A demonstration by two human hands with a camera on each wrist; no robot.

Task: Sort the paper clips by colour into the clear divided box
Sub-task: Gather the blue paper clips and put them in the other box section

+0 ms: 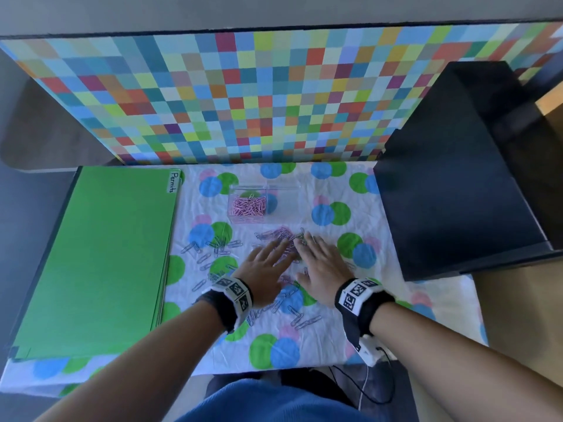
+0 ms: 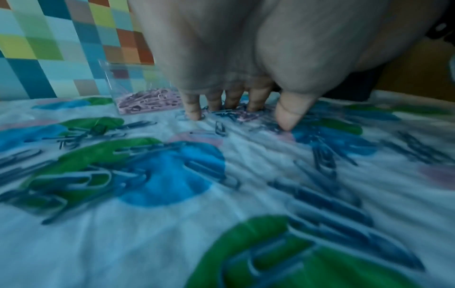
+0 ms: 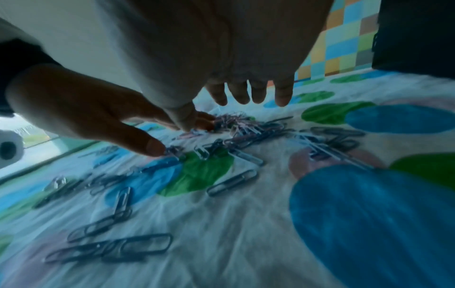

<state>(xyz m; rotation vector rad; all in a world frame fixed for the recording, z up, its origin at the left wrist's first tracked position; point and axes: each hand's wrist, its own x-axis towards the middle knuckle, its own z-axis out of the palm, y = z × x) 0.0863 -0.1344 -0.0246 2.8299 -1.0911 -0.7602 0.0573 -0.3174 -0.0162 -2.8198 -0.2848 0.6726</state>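
Observation:
A clear divided box (image 1: pixel 264 203) stands on the spotted cloth, its left compartment holding pink clips (image 1: pixel 248 206); the same box (image 2: pixel 138 93) shows in the left wrist view. A pile of pink clips (image 1: pixel 281 236) lies just in front of it. Silver-blue clips (image 1: pixel 213 248) are scattered left of and below the hands. My left hand (image 1: pixel 268 266) lies flat, straight fingers touching the pink pile (image 2: pixel 246 115). My right hand (image 1: pixel 320 263) hovers flat beside it, fingers spread above the pile (image 3: pixel 231 120). Neither hand holds a clip.
A stack of green folders (image 1: pixel 100 260) labelled "Permits" covers the table's left side. A dark box (image 1: pixel 457 184) stands at the right. A chequered colourful panel (image 1: pixel 243 95) rises behind the cloth. More silver-blue clips (image 1: pixel 304 318) lie near my wrists.

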